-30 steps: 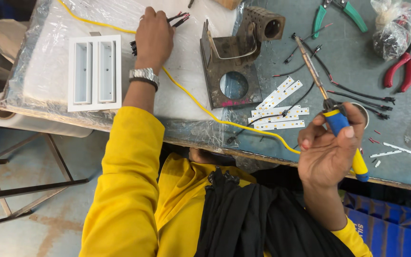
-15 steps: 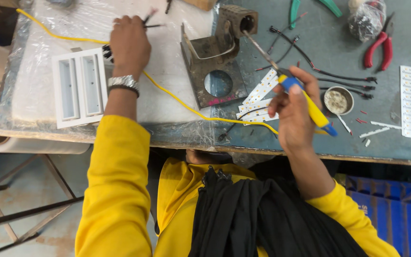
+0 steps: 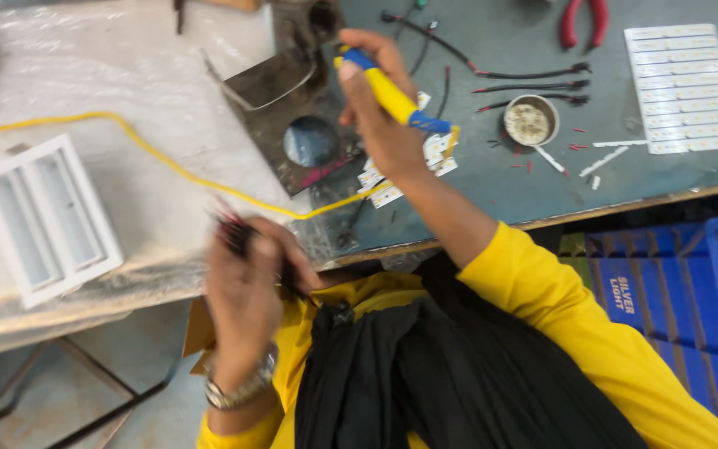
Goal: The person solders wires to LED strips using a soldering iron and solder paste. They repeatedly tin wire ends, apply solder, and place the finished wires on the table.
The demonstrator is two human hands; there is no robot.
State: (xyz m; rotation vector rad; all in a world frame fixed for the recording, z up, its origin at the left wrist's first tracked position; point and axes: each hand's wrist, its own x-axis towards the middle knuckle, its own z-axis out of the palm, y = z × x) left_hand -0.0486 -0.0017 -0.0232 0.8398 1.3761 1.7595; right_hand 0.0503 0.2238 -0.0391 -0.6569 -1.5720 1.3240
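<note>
Right hand [image 3: 388,125] raised, fingers around yellow soldering iron [image 3: 384,87]; left hand [image 3: 247,287] clutching dark wires [image 3: 230,229].

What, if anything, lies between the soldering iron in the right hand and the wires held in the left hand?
Only the yellow cable on the table crosses between the soldering iron in the right hand and the blurred wires in the left hand.

The grey-green workbench [image 3: 625,179] carries a white double-slot housing [image 3: 47,218] near its left front edge; a metal stand [image 3: 292,125] mid-bench; white LED strips [image 3: 681,87] and red pliers [image 3: 585,18] toward the far right corner.
</note>
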